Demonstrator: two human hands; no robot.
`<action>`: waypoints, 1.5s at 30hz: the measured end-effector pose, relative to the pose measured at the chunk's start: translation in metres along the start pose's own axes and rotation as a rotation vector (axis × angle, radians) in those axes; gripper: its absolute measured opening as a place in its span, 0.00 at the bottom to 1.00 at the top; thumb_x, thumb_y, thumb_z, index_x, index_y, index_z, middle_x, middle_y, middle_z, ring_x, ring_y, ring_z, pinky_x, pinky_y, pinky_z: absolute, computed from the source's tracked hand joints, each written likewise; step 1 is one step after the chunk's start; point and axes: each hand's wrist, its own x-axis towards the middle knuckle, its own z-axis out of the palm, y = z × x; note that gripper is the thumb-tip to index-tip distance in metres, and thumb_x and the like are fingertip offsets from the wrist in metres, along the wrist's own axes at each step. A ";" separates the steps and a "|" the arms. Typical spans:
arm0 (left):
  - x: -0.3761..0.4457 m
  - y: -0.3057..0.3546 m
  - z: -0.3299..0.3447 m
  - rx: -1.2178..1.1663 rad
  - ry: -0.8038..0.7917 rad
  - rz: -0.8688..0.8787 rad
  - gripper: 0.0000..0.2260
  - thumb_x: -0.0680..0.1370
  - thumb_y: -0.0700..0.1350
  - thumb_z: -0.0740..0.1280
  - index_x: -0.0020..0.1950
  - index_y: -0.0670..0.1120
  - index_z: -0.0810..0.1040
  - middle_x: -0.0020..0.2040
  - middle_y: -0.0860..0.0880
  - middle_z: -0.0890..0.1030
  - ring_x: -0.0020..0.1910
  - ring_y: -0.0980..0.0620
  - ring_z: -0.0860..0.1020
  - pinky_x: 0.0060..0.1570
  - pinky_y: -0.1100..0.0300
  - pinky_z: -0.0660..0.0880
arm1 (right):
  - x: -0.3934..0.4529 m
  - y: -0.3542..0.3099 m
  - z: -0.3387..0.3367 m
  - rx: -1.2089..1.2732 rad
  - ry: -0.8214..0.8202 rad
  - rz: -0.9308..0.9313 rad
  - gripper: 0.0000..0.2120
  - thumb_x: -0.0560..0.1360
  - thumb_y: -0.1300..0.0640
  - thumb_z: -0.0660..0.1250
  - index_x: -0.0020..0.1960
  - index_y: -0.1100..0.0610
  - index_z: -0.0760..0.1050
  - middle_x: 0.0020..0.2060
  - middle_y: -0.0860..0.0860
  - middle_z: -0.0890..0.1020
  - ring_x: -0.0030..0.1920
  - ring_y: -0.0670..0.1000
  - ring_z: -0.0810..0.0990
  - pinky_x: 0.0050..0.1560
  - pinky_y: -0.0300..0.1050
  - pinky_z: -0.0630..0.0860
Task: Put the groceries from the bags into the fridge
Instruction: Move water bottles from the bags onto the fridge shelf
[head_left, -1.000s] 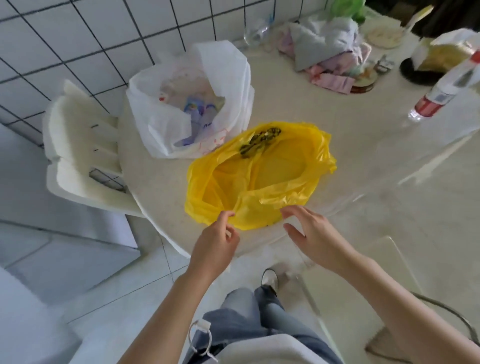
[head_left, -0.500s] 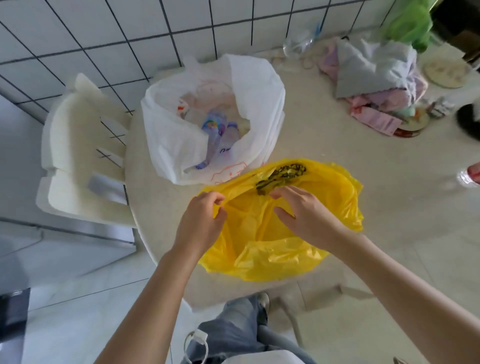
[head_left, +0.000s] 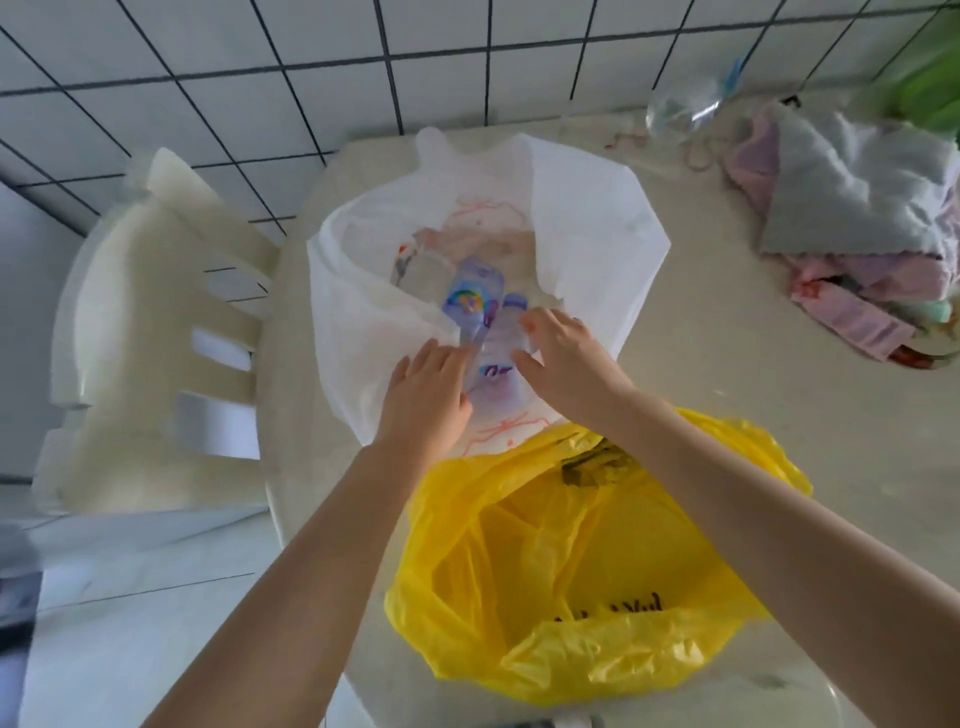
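White plastic, thin and crinkly, forms the bag (head_left: 483, 260) standing open at the desk's (head_left: 701, 415) 11 o'clock side, against the tiled wall (head_left: 311, 52). Inside lie clear water bottles (head_left: 470, 301) with purple-and-rainbow labels, several lying together, their exact count hard to tell through the film. Both hands are at the bag's near rim: the left hand (head_left: 423, 402) rests on the rim at 7 o'clock of the opening, and whether its fingers pinch the film I cannot tell. The right hand (head_left: 563, 358) reaches in at 5 o'clock with fingers spread and relaxed, touching a bottle but not closed round anything.

Bottles like these look full, so likely heavy for their size, smooth and a little slippery, with thin walls that give under a squeeze. The best hold is probably round the labelled waist or the neck under the cap, one per hand. The bag itself is limp and will collapse; holding its rim open helps.

Just nearer, at 6 o'clock, a yellow bag (head_left: 587, 571) lies slack and appears empty. A white plastic chair (head_left: 156, 338) stands at 9 o'clock, and a heap of cloth (head_left: 857, 208) at 2 o'clock.
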 end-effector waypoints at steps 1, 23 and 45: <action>0.002 -0.005 0.002 -0.004 -0.016 -0.034 0.25 0.76 0.45 0.67 0.72 0.47 0.66 0.65 0.46 0.76 0.65 0.46 0.72 0.63 0.50 0.70 | 0.010 -0.003 0.005 -0.010 -0.006 0.007 0.17 0.79 0.56 0.62 0.65 0.61 0.68 0.61 0.58 0.75 0.61 0.60 0.73 0.59 0.48 0.67; 0.018 -0.011 0.024 0.171 -0.108 -0.396 0.18 0.79 0.60 0.60 0.53 0.45 0.74 0.50 0.46 0.82 0.59 0.44 0.69 0.53 0.52 0.65 | 0.057 -0.017 0.084 -0.037 -0.085 0.622 0.45 0.76 0.35 0.59 0.76 0.66 0.46 0.73 0.61 0.61 0.72 0.59 0.62 0.68 0.50 0.66; 0.014 -0.001 -0.051 -0.264 0.537 -0.032 0.11 0.63 0.43 0.73 0.43 0.43 0.80 0.39 0.46 0.78 0.35 0.42 0.77 0.32 0.55 0.74 | -0.001 0.022 0.060 0.469 0.309 0.219 0.36 0.60 0.56 0.82 0.61 0.58 0.65 0.52 0.50 0.71 0.49 0.48 0.71 0.39 0.28 0.67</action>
